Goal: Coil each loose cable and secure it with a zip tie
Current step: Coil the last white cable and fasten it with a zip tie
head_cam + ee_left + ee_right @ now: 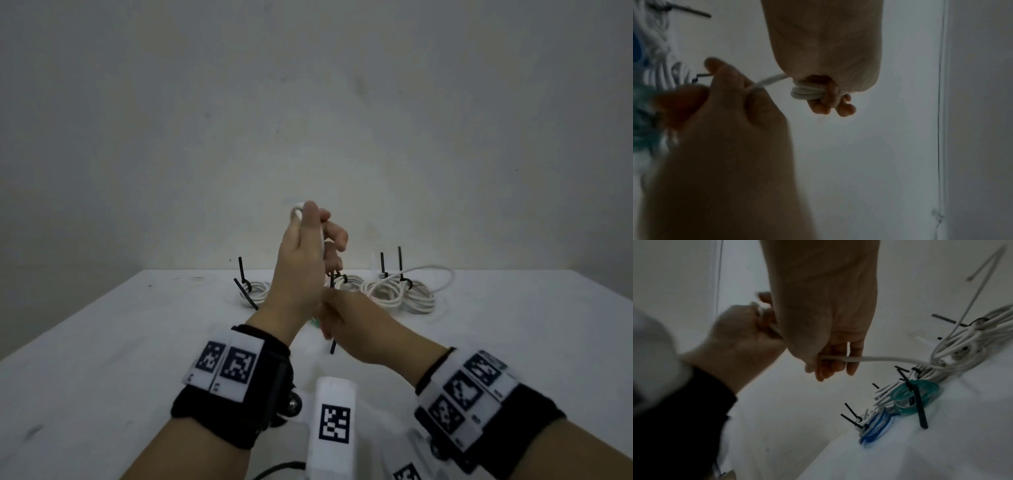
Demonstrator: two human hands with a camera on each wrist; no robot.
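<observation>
My left hand [305,246] is raised above the table and grips a small coil of white cable [296,210], whose loops [805,93] show between its curled fingers [830,104]. From the coil a strand runs to my right hand [346,318], which sits lower, just under the left wrist. The right hand [822,313] holds the white cable [879,359] across its curled fingers. From there the cable trails down to the cable pile on the table. In the left wrist view the right hand [735,129] pinches the strand close to the coil.
Several white cable bundles [397,291] tied with black zip ties lie along the far edge of the white table [137,342]. A teal coil [914,395] and a blue coil [877,425], both tied, lie among them. A bare wall stands behind.
</observation>
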